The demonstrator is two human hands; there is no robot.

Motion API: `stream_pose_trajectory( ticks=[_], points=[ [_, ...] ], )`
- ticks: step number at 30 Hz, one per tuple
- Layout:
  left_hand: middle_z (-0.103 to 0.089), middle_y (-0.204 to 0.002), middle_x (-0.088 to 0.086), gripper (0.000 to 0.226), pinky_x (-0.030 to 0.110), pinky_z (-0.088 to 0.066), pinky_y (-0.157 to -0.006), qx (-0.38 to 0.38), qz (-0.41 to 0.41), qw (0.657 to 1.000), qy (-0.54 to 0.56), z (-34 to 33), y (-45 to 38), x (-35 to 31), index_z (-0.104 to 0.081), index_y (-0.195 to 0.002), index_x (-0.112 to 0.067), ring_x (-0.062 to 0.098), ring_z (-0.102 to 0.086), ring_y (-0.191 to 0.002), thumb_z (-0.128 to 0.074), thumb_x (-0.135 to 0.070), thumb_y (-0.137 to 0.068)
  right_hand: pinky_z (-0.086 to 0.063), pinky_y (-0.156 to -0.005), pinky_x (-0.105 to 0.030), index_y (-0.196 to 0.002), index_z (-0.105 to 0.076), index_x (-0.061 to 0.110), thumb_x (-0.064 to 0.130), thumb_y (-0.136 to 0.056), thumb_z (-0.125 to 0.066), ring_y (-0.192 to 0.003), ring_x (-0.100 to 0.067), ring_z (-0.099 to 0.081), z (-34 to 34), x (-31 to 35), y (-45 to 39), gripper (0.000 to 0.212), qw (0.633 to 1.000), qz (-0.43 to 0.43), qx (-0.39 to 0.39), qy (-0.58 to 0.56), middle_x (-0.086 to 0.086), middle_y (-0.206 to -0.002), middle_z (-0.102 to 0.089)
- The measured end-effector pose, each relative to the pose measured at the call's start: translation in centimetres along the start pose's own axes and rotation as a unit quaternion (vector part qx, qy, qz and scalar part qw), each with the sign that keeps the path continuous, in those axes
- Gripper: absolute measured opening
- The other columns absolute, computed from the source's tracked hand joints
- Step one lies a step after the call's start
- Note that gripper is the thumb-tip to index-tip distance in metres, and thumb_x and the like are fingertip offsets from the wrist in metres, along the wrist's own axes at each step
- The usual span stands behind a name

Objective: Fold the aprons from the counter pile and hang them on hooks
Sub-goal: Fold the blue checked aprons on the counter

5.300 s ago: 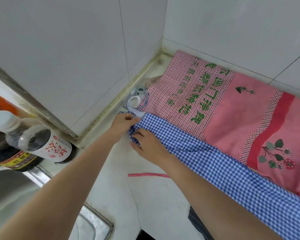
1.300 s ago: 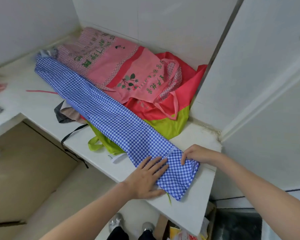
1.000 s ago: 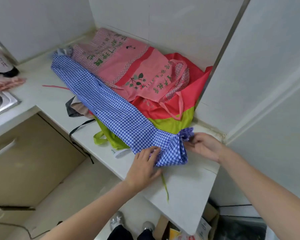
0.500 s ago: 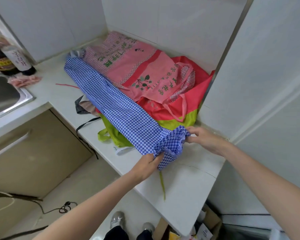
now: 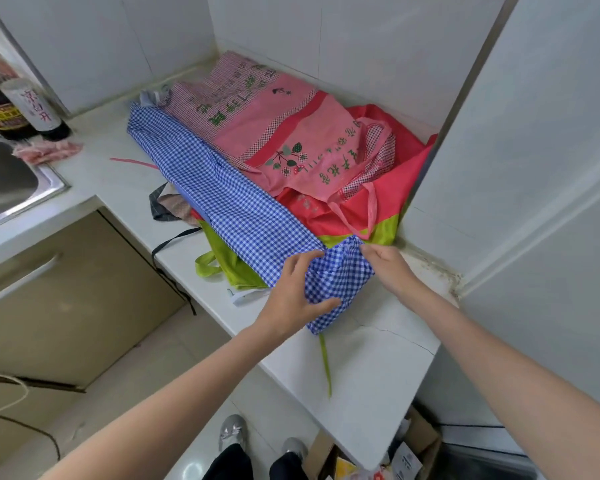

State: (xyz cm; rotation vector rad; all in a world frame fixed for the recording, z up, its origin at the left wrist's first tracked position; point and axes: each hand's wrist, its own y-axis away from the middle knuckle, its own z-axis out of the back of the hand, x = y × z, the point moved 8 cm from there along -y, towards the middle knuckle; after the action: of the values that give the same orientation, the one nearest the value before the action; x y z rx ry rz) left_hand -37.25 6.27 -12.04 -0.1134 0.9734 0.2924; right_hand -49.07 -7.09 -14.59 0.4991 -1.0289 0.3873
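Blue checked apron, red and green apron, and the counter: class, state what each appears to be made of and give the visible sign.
Blue checked apron: thin woven cloth, probably cotton; matte, bunching softly.
Red and green apron: likely smooth synthetic; slight sheen.
Counter: white stone or composite; hard, smooth, with hairline cracks.

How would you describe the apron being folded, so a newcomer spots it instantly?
On the white counter, a pile of aprons fills the tiled corner. The blue gingham apron lies diagonally across its front, both hands gripping its near end. It alone is blue-and-white checked; its neighbours are pink, red and green.
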Motion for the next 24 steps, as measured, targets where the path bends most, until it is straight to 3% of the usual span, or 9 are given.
stream_pose_trajectory(
  ticks=[3,5,9,12,15,17,19,21,24],
  points=[
    [-0.04,-0.115,-0.004,0.045,0.01,-0.032,-0.078,-0.009,0.049,0.998,-0.046,0.1,-1.3,1.2,-0.058,-0.116,-0.01,0.007,-0.041,-0.097,-0.074,-0.031,-0.079,-0.04,-0.082,-0.031,-0.107,-0.052,-0.019,0.017,-0.1,-0.043,-0.091,-0.021,-0.056,-0.2,0.6,0.4,0.039,0.997,-0.016,0.025,-0.067,-0.034,-0.117,-0.054],
    [-0.049,-0.086,-0.002,0.027,0.018,-0.032,-0.062,0.001,0.094,0.996,0.006,0.6,-1.9,2.5,-0.062,-0.086,-0.007,0.014,-0.046,-0.081,-0.071,-0.032,-0.081,-0.041,-0.088,-0.031,-0.105,-0.06,-0.009,0.016,-0.092,-0.051,-0.093,-0.018,-0.059,-0.2,0.8,0.7,0.029,0.994,-0.027,0.075,-0.074,-0.021,-0.109,-0.065],
    [-0.049,-0.068,0.012,0.033,0.033,-0.033,-0.061,-0.008,0.098,0.988,0.121,2.0,-2.3,2.8,-0.049,-0.069,-0.007,0.021,-0.047,-0.066,-0.07,-0.029,-0.082,-0.042,-0.091,-0.016,-0.118,-0.055,0.025,0.009,-0.088,-0.062,-0.102,0.0,-0.055,-1.1,0.7,1.9,0.035,0.977,-0.003,0.209,0.034,0.014,-0.113,-0.06],
    [-0.039,-0.057,0.001,0.038,0.025,-0.03,-0.054,-0.033,0.042,0.992,0.114,2.3,-1.8,1.0,-0.04,-0.063,-0.013,0.01,-0.037,-0.053,-0.072,-0.024,-0.081,-0.045,-0.097,-0.029,-0.116,-0.063,0.015,0.017,-0.081,-0.073,-0.107,-0.011,-0.059,-1.2,-0.3,1.5,0.036,0.961,0.033,0.223,0.159,0.005,-0.116,-0.064],
    [-0.05,-0.072,-0.006,0.031,0.017,-0.042,-0.057,0.033,0.06,0.982,0.175,0.6,-0.6,0.6,-0.048,-0.088,-0.016,0.003,-0.049,-0.06,-0.076,-0.019,-0.077,-0.045,-0.092,-0.023,-0.116,-0.061,0.008,0.013,-0.083,-0.071,-0.103,-0.012,-0.058,-2.0,-0.6,1.5,0.035,0.942,0.06,0.258,0.206,0.001,-0.112,-0.064],
    [-0.051,-0.116,-0.004,0.068,0.023,-0.047,-0.09,0.12,0.119,0.972,0.163,-1.3,0.4,2.1,-0.036,-0.127,-0.024,0.01,-0.054,-0.104,-0.079,-0.024,-0.074,-0.042,-0.097,-0.023,-0.121,-0.058,0.008,0.015,-0.089,-0.064,-0.11,-0.013,-0.055,-2.7,-1.4,1.4,0.034,0.936,0.035,0.281,0.208,0.001,-0.12,-0.06],
    [-0.028,-0.144,-0.003,0.1,0.035,-0.036,-0.109,0.15,0.19,0.959,0.146,-2.2,1.3,4.2,-0.009,-0.146,-0.031,0.019,-0.035,-0.132,-0.078,-0.023,-0.075,-0.038,-0.105,-0.034,-0.123,-0.057,0.004,0.019,-0.093,-0.057,-0.117,-0.02,-0.053,-3.0,-2.1,0.9,0.033,0.945,0.018,0.263,0.196,-0.006,-0.125,-0.058],
    [-0.025,-0.148,-0.003,0.104,0.04,-0.045,-0.102,0.14,0.249,0.938,0.197,-2.4,2.0,5.8,-0.004,-0.148,-0.033,0.023,-0.037,-0.132,-0.077,-0.018,-0.076,-0.037,-0.103,-0.038,-0.112,-0.06,-0.006,0.02,-0.097,-0.05,-0.111,-0.028,-0.05,-2.5,-2.0,0.0,0.031,0.964,0.019,0.194,0.181,-0.01,-0.112,-0.057],
    [-0.045,-0.136,-0.003,0.081,0.03,-0.057,-0.079,0.181,0.269,0.897,0.302,-3.3,2.9,5.9,-0.024,-0.141,-0.029,0.018,-0.056,-0.114,-0.072,-0.009,-0.079,-0.035,-0.077,-0.031,-0.087,-0.056,-0.01,0.019,-0.1,-0.044,-0.086,-0.024,-0.047,-2.3,-1.2,0.2,0.034,0.99,0.007,0.115,0.076,-0.011,-0.089,-0.048]
  ],
)
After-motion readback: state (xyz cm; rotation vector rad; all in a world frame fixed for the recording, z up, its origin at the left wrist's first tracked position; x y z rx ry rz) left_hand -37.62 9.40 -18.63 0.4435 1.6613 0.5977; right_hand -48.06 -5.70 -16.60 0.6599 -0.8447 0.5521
